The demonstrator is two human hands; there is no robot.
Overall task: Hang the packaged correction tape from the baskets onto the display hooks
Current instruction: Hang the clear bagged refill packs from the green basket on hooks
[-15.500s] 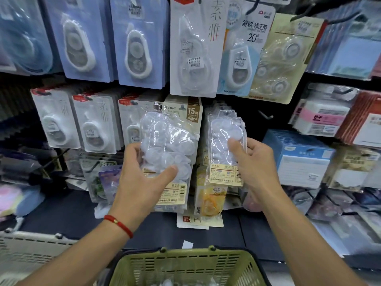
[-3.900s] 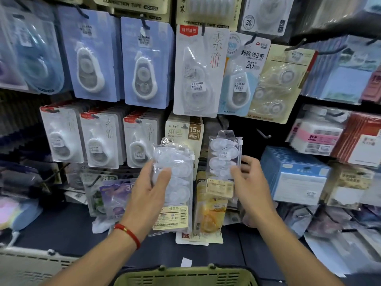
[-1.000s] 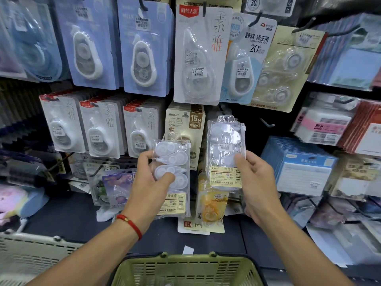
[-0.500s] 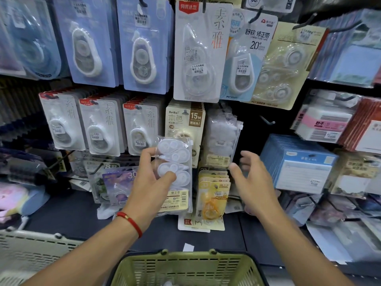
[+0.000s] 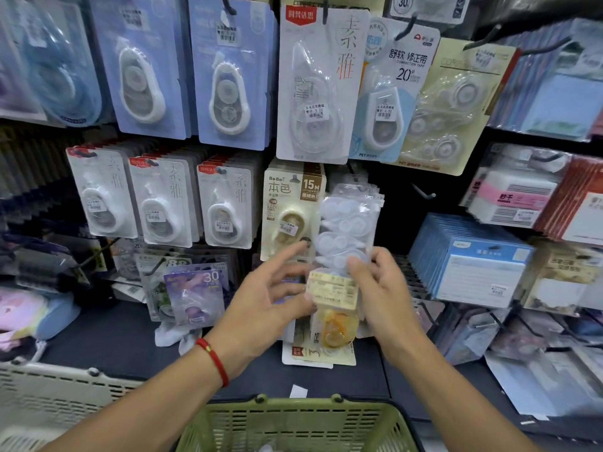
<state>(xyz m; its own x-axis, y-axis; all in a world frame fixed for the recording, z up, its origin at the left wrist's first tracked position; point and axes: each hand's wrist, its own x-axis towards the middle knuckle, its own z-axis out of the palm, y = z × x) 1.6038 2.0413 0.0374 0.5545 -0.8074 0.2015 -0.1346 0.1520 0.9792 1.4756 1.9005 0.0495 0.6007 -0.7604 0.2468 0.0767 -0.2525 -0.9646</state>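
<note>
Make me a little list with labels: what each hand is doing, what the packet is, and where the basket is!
left hand: fingers spread, by the packet's left edge
right hand: pinching the packet's lower part
packet: clear multipack of white correction tapes, upright before the display hooks
neighbour: beige BoBo correction tape card, directly left
basket: green basket, below the hands

The clear correction tape pack (image 5: 346,236) shows white dispensers and a pale yellow label. The basket (image 5: 293,425) is olive green. The wrist cord (image 5: 213,360) is red, perhaps with a gold bead.
</note>
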